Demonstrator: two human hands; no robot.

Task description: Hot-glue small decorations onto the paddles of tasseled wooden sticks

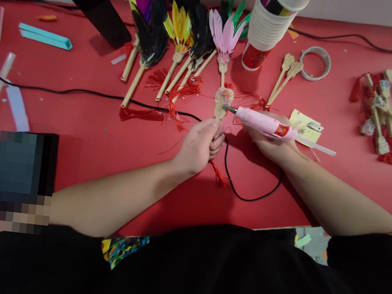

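Left hand (201, 145): fist pinching a wooden stick (221, 103). Right hand (272, 144): wrapped round pink glue gun (267, 125), nozzle touching stick head. Bare red table (88, 125) left; black cable (247, 195) loops toward the near edge.

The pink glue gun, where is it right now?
In the head view, the pink glue gun lies in the right hand, right of centre, its nozzle at the wooden stick that the left hand holds.

Wooden stick (221, 103) in left hand (201, 144), centre of table (88, 130); glue gun (266, 124) in right hand (274, 144) just right, nozzle touching it. Feather sticks (179, 41) behind. Cup stack (270, 25) behind right. Tape ring (315, 63) right of cups. Stick pile (384, 109) far right.
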